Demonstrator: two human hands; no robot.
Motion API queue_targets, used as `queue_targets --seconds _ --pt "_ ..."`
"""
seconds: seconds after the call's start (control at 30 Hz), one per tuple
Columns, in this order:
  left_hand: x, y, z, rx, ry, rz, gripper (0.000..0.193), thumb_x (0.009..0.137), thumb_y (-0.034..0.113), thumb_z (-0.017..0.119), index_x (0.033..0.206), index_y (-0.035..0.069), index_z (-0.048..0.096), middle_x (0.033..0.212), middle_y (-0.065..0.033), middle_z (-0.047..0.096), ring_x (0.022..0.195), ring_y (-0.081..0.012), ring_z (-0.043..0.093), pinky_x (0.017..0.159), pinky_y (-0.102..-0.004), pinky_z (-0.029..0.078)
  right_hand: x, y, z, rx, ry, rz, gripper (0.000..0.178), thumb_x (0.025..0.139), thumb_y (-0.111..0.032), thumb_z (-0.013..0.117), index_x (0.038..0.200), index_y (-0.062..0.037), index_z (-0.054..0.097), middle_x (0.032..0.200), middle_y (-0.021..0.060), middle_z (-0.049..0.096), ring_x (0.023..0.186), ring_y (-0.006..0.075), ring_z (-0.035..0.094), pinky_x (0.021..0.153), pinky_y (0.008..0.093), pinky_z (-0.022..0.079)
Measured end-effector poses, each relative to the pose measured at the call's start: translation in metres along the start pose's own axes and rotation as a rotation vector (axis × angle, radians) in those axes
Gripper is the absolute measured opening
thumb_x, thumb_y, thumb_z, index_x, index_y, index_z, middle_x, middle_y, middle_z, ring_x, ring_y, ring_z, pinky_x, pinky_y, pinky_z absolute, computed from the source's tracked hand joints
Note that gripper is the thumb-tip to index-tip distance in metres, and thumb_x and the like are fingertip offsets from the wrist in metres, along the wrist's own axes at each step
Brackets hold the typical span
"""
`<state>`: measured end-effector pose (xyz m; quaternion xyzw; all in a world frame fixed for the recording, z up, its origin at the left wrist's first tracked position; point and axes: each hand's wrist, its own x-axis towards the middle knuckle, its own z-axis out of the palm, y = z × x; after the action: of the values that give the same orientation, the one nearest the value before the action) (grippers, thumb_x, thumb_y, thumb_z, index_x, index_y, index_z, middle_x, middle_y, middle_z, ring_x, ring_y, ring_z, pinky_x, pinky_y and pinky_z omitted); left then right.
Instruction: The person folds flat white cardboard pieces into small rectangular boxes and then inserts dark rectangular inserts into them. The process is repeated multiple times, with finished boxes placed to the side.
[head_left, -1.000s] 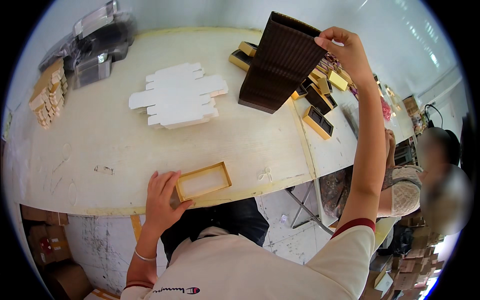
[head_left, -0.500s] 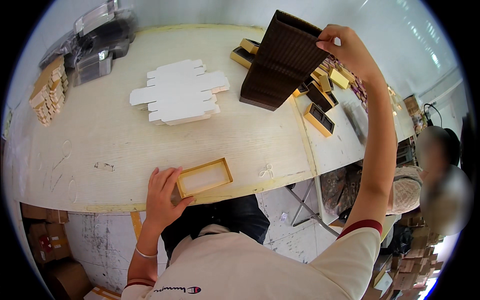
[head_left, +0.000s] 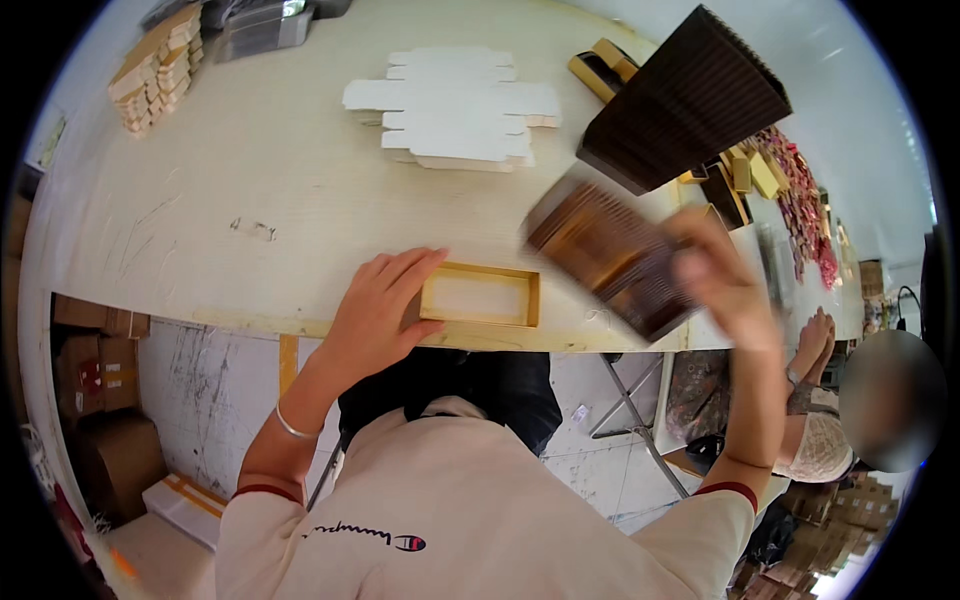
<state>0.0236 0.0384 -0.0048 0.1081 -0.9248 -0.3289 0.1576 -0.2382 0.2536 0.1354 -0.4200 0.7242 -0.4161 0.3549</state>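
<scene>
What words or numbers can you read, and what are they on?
Shirt: dark, curly lettering beside a small badge; I don't copy printed words.
Cartons: marks too small to read.
Gold box: none visible.
Brown tray: blurred; none readable.

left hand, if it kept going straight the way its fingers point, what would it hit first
Most likely the gold box: the left hand already has thumb and fingers at its left end, though the fingertips might pass over its rim; depth is unclear.
</scene>
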Motion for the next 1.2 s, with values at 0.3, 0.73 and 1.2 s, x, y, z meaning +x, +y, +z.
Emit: queue_targets --seconds 0.3,0.73,1.2 --pt "0.016 0.004 -0.008 -0.190 -0.185 -0.036 0.074 0.072 0.001 0.073 0.138 0.010 0.042 0.133 -0.0119 0.046 0.116 -0.0317 0.050 0.093 -0.0376 0.046 0.052 0.065 0.088 0.333 -0.182 0.520 0.018 0.096 -0.022 0.051 0.094 -0.0065 0.059 0.068 -0.0032 0.054 0.047 0.0055 0.045 0.038 0.0206 0.032" --pt "0.028 0.005 -0.013 -0.118 -0.223 -0.082 0.067 0.074 -0.002 0.070 0.135 0.013 0.048 0.127 -0.0092 0.047 0.093 -0.0279 0.058 0.077 -0.0372 0.050 0.048 0.031 0.110 -0.324 0.031 -0.158 0.042 0.090 -0.036 0.062 0.112 -0.0006 0.054 0.095 0.0180 0.057 0.070 0.0252 0.059 0.059 0.0340 0.050" --pt "0.036 -0.003 0.008 0.135 -0.136 0.113 0.095 0.068 0.053 0.075 0.145 0.012 0.036 0.151 -0.0193 0.024 0.124 -0.0409 0.039 0.104 -0.0463 0.035 0.041 0.082 0.115 -0.804 -0.054 -0.863 0.031 0.078 -0.016 0.069 0.105 -0.0013 0.064 0.081 0.0083 0.053 0.070 0.0243 0.054 0.062 0.0347 0.046"
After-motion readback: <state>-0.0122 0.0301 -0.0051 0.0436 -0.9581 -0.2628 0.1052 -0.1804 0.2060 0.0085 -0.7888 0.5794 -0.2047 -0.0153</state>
